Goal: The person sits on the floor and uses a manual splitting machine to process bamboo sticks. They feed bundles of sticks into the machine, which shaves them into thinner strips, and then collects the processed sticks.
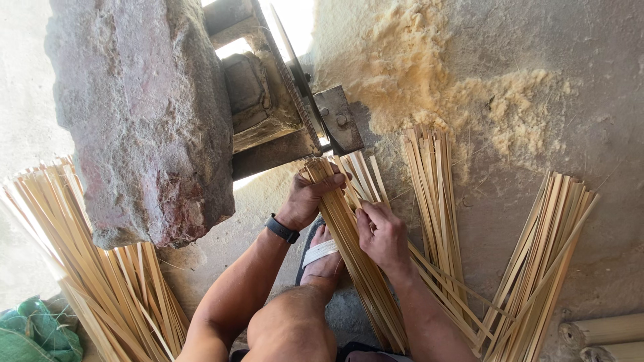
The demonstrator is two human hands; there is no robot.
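My left hand (307, 199) grips the top end of a bundle of thin bamboo strips (352, 248) that slants down past my knee. A black wristband (281, 228) sits on that wrist. My right hand (382, 233) rests on the same bundle a little lower, fingers pinching some strips at its right side. The bundle's upper end lies just below a circular saw blade (294, 64) and its metal bracket (339, 119). My sandalled foot (323, 260) shows under the bundle.
A big rough stone block (144, 114) stands at left. More bamboo strip bundles lie at far left (87, 261), centre right (435, 194) and right (543, 261). Sawdust (469, 100) covers the floor above. Green netting (33, 332) is bottom left, bamboo poles (604, 335) bottom right.
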